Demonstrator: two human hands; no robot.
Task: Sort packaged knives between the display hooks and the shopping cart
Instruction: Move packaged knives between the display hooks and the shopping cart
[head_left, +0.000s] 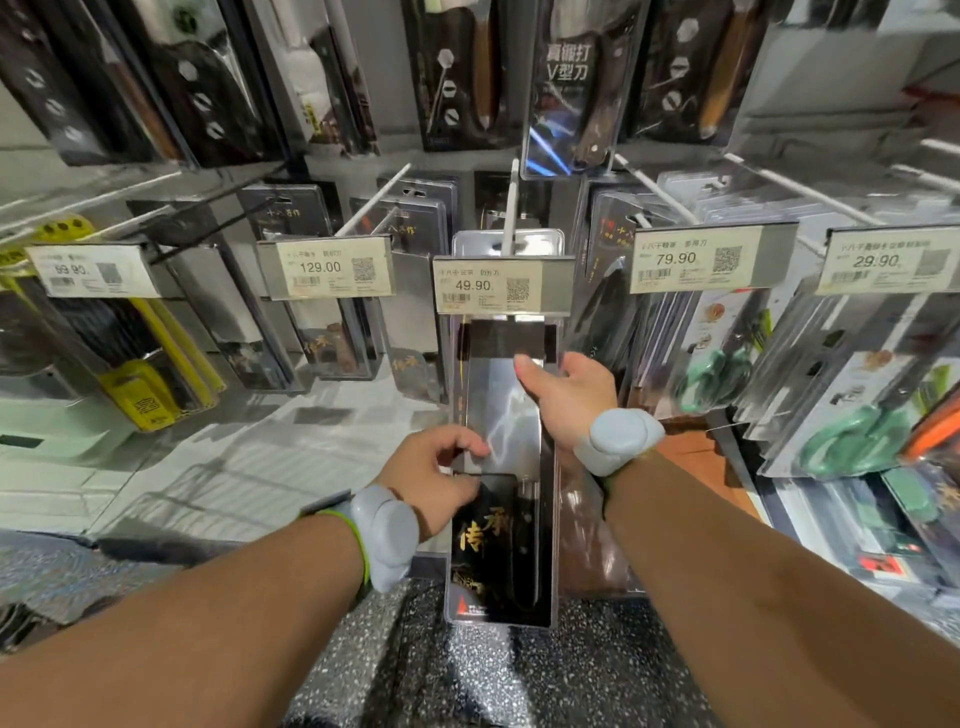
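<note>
we held the packaged knife (506, 457) upright against the centre display hook (510, 208), behind the 49.90 price tag (501, 286), judged as lining it up on the hook. left hand (434, 475) pinched its left edge; right hand (569, 400) gripped its right edge, thumb across the front. shopping cart not in view.

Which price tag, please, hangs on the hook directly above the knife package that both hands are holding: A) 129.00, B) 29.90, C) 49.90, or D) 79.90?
C: the 49.90 tag sits at the hook's front, right over the knife package gripped by the left hand and right hand.
</note>
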